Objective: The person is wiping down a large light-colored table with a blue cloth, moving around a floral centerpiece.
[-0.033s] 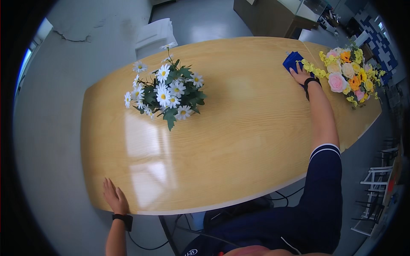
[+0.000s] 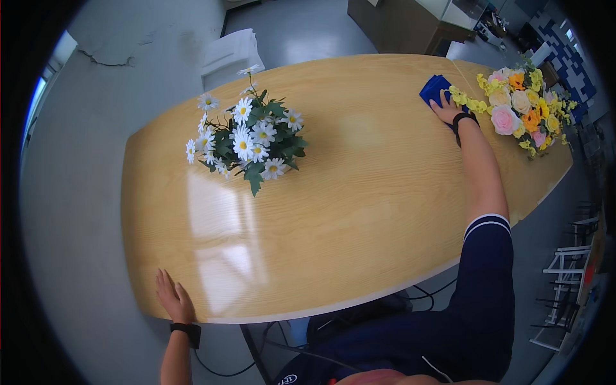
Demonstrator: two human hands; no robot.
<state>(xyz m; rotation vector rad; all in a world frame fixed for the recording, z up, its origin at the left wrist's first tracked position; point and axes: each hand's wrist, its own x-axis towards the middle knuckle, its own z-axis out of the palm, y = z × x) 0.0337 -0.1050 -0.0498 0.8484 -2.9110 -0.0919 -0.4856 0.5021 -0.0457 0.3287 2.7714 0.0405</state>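
A folded blue cloth [image 2: 434, 88] lies on the wooden table [image 2: 359, 212] at its far right. My right hand [image 2: 448, 110] holds it down against the tabletop, fingers over its near side, with part of it hidden beneath the palm. Yellow blossoms from a mixed bouquet [image 2: 523, 112] reach in close to those fingers. At the near left corner my left hand [image 2: 172, 296] rests flat on the table edge, empty, its fingers stretched out. White daisies with green leaves [image 2: 247, 138] stand toward the far left; whatever holds them is hidden.
Beyond the table are a white object [image 2: 231, 54] on the floor and a brown counter [image 2: 398, 22]. White-framed furniture [image 2: 564, 269] stands off to the right. Black cables [image 2: 224, 372] hang below the near edge. A pale wall [image 2: 83, 160] runs along the left.
My right hand and the blue cloth have shifted slightly to the left and away from me. My left hand stays put on the table.
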